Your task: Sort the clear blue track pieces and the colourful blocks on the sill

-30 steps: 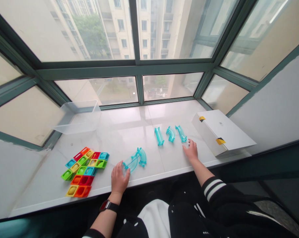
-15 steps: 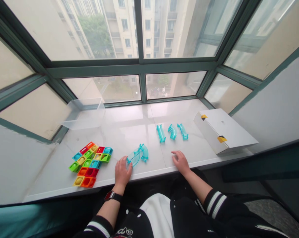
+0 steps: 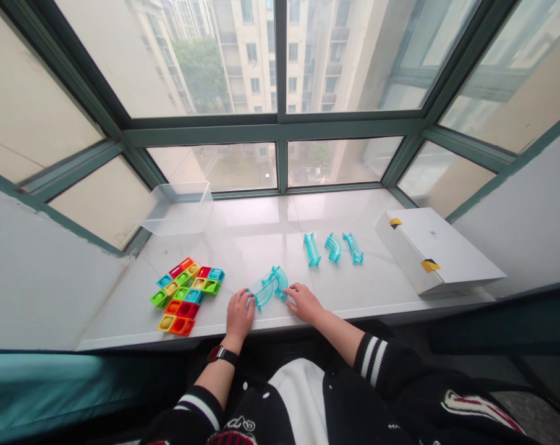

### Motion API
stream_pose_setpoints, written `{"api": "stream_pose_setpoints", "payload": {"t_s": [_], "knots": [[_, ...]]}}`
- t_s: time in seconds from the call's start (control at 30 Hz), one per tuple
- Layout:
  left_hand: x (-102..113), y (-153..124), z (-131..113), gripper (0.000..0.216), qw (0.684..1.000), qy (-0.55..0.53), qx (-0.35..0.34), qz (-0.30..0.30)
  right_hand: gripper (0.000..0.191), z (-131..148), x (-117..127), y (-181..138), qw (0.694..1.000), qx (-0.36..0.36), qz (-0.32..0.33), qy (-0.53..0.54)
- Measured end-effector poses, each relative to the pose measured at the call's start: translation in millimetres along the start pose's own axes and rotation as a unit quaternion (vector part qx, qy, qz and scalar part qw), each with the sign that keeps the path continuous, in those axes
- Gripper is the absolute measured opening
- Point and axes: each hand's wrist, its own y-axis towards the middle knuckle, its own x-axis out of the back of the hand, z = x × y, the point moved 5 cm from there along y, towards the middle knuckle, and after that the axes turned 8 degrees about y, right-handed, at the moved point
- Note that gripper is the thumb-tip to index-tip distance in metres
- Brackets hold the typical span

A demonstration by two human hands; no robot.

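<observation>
A translucent blue half-round marble-run track piece [image 3: 264, 293] lies flat near the sill's front edge, and a curved track piece [image 3: 280, 281] meets its right side. My left hand [image 3: 240, 314] grips the left end of the half-round piece between thumb and fingers. At the lower right end of the curved piece, my right hand [image 3: 305, 302] has thumb and fingertips closed on it. Farther back to the right lie a straight track piece [image 3: 312, 250], another curved piece [image 3: 334, 248] and a second straight piece [image 3: 353, 248], each apart from the others.
On the left lies a joined group of colourful plastic blocks [image 3: 182, 295]. Behind it stands a clear plastic bin [image 3: 178, 213]. A white box [image 3: 440, 247] with yellow-and-black tabs sits at the right. Window frames [image 3: 243, 135] bound the white sill [image 3: 252, 241] at the back.
My right hand has moved left from bare sill to the curved track piece and taken hold of its end. My left hand stays at the half-round piece. The whole view has shifted slightly.
</observation>
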Motion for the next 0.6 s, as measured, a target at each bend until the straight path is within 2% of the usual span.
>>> {"api": "stream_pose_setpoints", "payload": {"t_s": [0.17,0.33,0.47,0.6], "knots": [[-2,0,7,0.025,0.998,-0.053,0.028,-0.011,0.056,-4,-1,-10,1.0,0.026,-0.011,0.012],[0,3,25,0.025,0.986,-0.118,0.113,-0.034,0.061,-7,-6,-14,0.999,0.038,-0.022,0.003],[1,5,36,0.035,0.967,-0.185,0.174,-0.028,0.061,-5,-5,-16,0.999,0.03,-0.015,0.0],[-2,7,38,0.045,0.934,-0.265,0.239,-0.019,0.062,-2,-4,-19,1.0,0.024,-0.007,-0.001]]}}
